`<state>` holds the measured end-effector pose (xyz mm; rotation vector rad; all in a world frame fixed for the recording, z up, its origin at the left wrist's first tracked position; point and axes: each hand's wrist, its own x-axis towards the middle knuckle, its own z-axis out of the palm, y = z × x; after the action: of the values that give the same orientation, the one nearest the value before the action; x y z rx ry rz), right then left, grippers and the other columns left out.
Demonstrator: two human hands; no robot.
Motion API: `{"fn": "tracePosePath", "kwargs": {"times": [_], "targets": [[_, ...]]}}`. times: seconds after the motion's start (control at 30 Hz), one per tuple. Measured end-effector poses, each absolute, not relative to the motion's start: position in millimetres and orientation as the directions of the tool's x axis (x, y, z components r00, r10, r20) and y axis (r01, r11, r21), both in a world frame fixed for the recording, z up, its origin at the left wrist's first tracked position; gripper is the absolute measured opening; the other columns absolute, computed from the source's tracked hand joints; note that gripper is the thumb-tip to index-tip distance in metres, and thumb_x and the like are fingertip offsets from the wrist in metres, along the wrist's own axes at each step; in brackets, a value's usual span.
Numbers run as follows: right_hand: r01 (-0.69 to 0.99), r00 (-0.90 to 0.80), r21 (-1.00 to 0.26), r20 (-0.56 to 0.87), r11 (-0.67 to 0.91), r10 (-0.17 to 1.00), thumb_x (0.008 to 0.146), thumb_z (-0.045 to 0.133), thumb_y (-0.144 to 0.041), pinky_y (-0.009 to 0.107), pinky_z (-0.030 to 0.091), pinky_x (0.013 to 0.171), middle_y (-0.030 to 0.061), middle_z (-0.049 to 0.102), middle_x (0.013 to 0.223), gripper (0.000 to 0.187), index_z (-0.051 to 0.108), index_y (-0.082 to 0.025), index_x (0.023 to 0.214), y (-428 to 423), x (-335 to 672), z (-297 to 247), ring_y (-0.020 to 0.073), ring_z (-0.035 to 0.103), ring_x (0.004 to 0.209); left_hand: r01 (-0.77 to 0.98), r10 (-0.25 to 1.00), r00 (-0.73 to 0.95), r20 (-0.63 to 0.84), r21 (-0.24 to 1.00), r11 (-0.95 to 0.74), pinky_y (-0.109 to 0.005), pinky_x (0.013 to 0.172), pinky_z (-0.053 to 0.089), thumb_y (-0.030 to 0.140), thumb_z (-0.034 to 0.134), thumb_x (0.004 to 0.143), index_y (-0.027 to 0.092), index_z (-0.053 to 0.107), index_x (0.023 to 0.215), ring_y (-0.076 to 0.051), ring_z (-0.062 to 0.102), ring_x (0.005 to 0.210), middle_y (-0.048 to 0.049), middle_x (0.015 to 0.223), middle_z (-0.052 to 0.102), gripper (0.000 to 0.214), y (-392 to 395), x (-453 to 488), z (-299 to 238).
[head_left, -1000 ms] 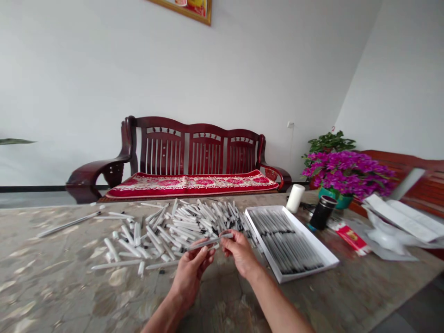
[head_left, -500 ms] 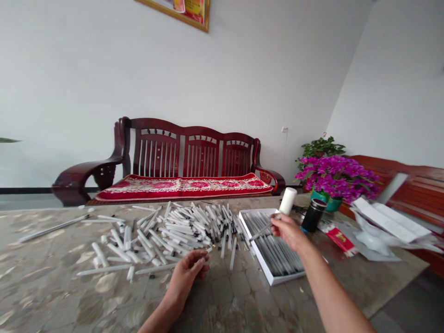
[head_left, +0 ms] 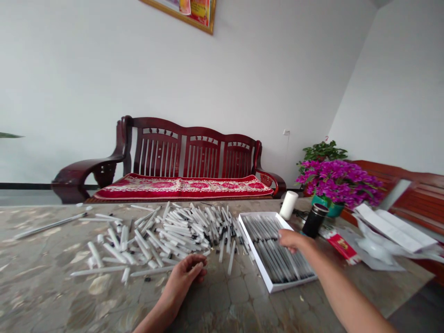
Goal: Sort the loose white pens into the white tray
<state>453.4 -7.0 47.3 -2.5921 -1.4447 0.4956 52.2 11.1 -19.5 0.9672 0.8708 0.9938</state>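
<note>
My right hand [head_left: 292, 239] is over a shallow white box [head_left: 271, 287]. Its fingers are closed and point down at the rows of clear pens [head_left: 275, 259] inside; what they grip, if anything, is hidden. On the table to the left, my left hand [head_left: 189, 272] rests with curled fingers and the thumb against them. I cannot make out anything in it. Just beyond that hand spreads a loose heap of whitish pen parts [head_left: 187, 226], some with black ends. A few single pens [head_left: 231, 258] lie between the heap and the box.
Behind the box stand a white cylinder [head_left: 288, 205] and a black cup [head_left: 315, 220]. A red packet [head_left: 343, 245], a white dish with papers [head_left: 376, 245] and purple flowers [head_left: 343, 182] are at the right. A long rod [head_left: 50, 225] lies far left on the table [head_left: 222, 305].
My right hand has moved slightly right and down over the box; the pen that stuck out of its fingers no longer shows there. My left hand has stayed nearly still. The view has shifted slightly.
</note>
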Motion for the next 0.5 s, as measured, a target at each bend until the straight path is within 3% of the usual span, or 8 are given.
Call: {"fn": "tracePosePath", "kwargs": {"times": [0.13,0.3,0.4,0.5], "targets": [[0.766,0.514,-0.244,-0.322,-0.595,0.795,0.059,0.071,-0.016,0.022,0.044,0.038,-0.006,0.046,0.041,0.017,0.056,-0.018,0.067,-6.1,442.3,34.9,0.0144,0.053,0.04,-0.268,0.939,0.309,-0.151,0.933,0.238,-0.027,0.058,0.049,0.036,0.086,0.048,0.02,0.072,0.072,-0.016,0.063,0.06,-0.0012,0.073,0.072,0.032,10.8,52.0,-17.9],[0.754,0.526,-0.234,-0.345,-0.614,0.777,0.063,0.072,-0.018,0.022,0.044,0.037,-0.0038,0.047,0.041,0.016,0.056,-0.017,0.062,-11.9,433.8,40.4,0.0137,0.052,0.04,-0.278,0.943,0.302,-0.141,0.933,0.229,-0.025,0.055,0.048,0.035,0.085,0.049,0.018,0.072,0.071,-0.015,0.062,0.058,-0.0008,0.069,0.07,0.031,10.5,52.6,-17.4],[0.784,0.517,-0.216,-0.292,-0.582,0.805,0.063,0.071,-0.015,0.026,0.046,0.043,-0.0002,0.052,0.043,0.017,0.055,-0.017,0.057,-15.1,429.3,52.6,0.0183,0.058,0.044,-0.288,0.95,0.279,-0.142,0.931,0.224,-0.025,0.055,0.048,0.035,0.084,0.051,0.018,0.072,0.072,-0.016,0.063,0.059,-0.0004,0.069,0.07,0.029,8.6,52.6,-15.5],[0.859,0.446,-0.218,-0.13,-0.464,0.886,0.067,0.067,-0.012,0.028,0.047,0.058,0.0063,0.063,0.059,0.011,0.06,-0.017,0.061,-12.7,411.5,63.9,0.0227,0.066,0.065,-0.311,0.968,0.219,-0.125,0.931,0.19,-0.026,0.054,0.049,0.035,0.081,0.055,0.019,0.071,0.072,-0.016,0.063,0.057,-0.0008,0.073,0.07,0.026,6.9,54.2,-14.2]]}}
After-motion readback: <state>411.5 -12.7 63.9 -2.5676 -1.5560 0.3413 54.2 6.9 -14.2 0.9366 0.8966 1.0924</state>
